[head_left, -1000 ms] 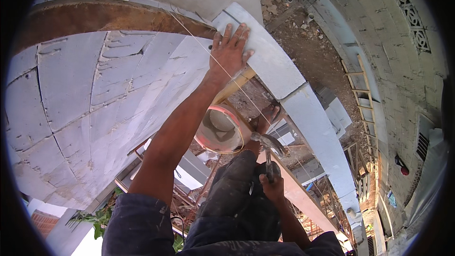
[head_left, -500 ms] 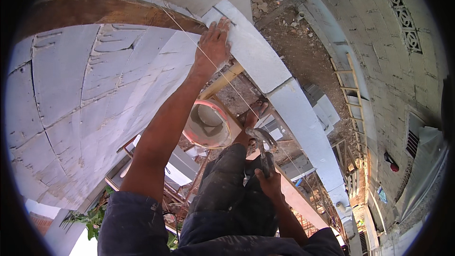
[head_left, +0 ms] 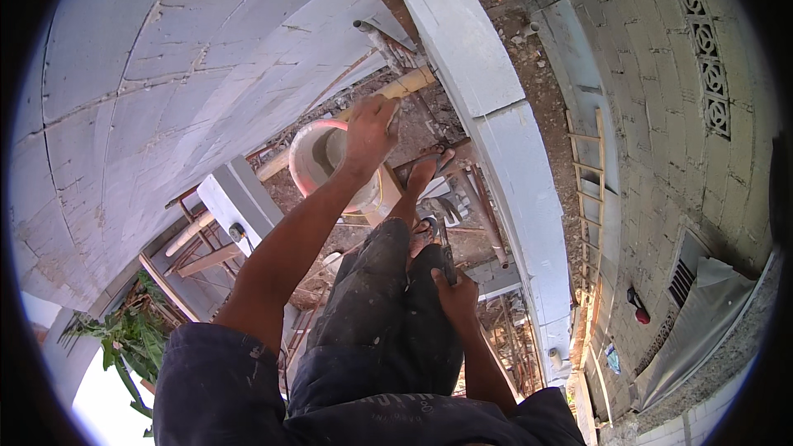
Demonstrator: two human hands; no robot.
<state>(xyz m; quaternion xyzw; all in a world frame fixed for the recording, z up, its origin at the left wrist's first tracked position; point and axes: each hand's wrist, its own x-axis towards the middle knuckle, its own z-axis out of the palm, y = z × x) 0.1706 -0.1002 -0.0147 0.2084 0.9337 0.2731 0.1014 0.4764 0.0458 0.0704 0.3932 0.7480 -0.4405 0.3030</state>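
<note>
My left hand (head_left: 372, 134) is in the air over the right side of a round bucket (head_left: 307, 167) with a pinkish rim and grey material inside. Its fingers look stretched out, with grey dust on them and nothing clearly held. Low in front of my right thigh, my right hand (head_left: 458, 293) is closed around the handle of a claw hammer (head_left: 446, 213), whose metal head points up and away from me. To the right of both hands runs a row of pale blocks (head_left: 519, 169), with a visible joint between two of them. A thin string lies along the row.
A pale block wall (head_left: 206, 91) rises on the left. My sandalled foot (head_left: 425, 172) stands near a wooden pole (head_left: 409, 83) and metal pipes high above rubble. Beyond the block row are a wooden ladder (head_left: 586, 198) and a grey block wall (head_left: 636, 116).
My left hand has come off the top of the block row and moved back toward the bucket. The view has shifted, showing more ground below. The hammer stays in my right hand.
</note>
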